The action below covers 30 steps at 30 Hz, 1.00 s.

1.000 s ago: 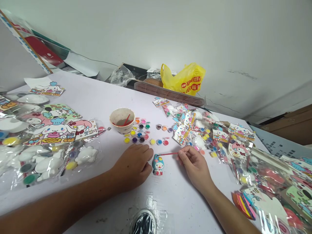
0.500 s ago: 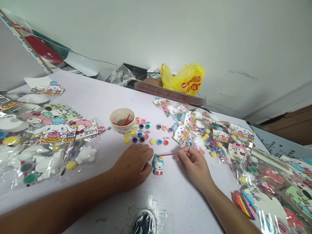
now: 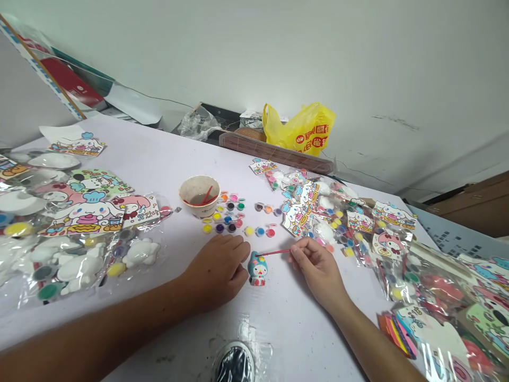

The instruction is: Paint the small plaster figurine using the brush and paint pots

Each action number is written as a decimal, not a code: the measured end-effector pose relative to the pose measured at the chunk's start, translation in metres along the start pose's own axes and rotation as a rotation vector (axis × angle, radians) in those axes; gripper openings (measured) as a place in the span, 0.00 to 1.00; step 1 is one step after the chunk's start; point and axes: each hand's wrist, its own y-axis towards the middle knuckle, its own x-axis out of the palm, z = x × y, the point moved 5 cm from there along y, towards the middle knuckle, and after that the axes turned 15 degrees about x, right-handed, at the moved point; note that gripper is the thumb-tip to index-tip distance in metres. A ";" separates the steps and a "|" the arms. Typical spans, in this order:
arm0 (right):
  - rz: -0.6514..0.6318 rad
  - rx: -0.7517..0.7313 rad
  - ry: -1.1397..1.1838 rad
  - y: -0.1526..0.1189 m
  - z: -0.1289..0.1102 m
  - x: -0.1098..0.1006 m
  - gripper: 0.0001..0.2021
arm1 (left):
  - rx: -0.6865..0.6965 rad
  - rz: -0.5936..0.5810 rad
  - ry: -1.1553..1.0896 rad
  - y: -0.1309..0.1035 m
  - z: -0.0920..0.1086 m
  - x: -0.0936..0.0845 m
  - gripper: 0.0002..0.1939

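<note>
Gripping a thin red brush (image 3: 276, 252) between thumb and fingers, the right hand (image 3: 316, 270) is pointing its tip at the head of the small blue toy (image 3: 258, 273). The toy is resting on the white table (image 3: 302, 329) between both hands, and whether it is standing or lying is hard to tell. It is looking light and hard, so it may be tipping easily or chipping in a fall. Wet paint could be making it slippery, so its low sides are seeming best to hold. The left hand (image 3: 222, 268) is curling its fingers just beside it; I cannot tell if they are touching it. Past the toy, paint pots (image 3: 260, 232) are sitting in rows, and a cup (image 3: 202, 210) is holding murky water and red sticks (image 3: 207, 195). Clear bags (image 3: 157, 239) are crowding both sides, but the hands and brush are mostly getting in the way.
</note>
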 end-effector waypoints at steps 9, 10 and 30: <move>0.004 -0.019 0.002 0.000 0.001 0.001 0.16 | 0.000 0.002 0.000 0.001 -0.001 0.001 0.09; 0.008 -0.022 0.004 0.000 0.001 0.001 0.16 | 0.001 0.003 -0.001 0.001 -0.001 0.002 0.09; 0.022 -0.029 -0.006 0.001 0.002 0.000 0.17 | 0.003 0.011 0.001 -0.001 -0.001 0.001 0.09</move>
